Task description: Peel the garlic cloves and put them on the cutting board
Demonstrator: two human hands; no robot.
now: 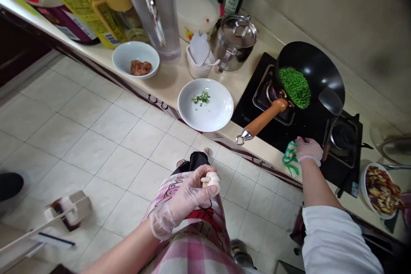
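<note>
The person stands at a kitchen counter (167, 83) in a pink checked apron (195, 244), with a thin clear glove on each hand. The left hand (189, 192) is held in front of the body, over the tiled floor (105, 137). Its fingers are curled around a small pale thing (210, 178) pinched at the fingertips; what it is cannot be told.

The right hand (308, 150) reaches out to the front edge of the black stove (308, 130). Its fingers are closed on a green and white cloth (290, 158), which lies against the stove's edge and hangs a little over the counter front.

Just beyond the cloth a black wok (317, 66) sits on the left burner with a heap of green peas (295, 87) in it. Its orange handle (265, 120) points out over the counter edge. A metal spatula (330, 100) leans on the wok's near rim, its shaft running down beside the right hand.

Left of the stove lies a white plate (218, 113) with a little chopped green onion (201, 98). Behind it stand a small white cup (197, 66), a steel pot (234, 40) with its lid on and a clear jug (154, 13). Further left, a white bowl (123, 58) holds a lump of minced meat (140, 67). At the far right a plate of cooked food (380, 189) rests on the counter.
</note>
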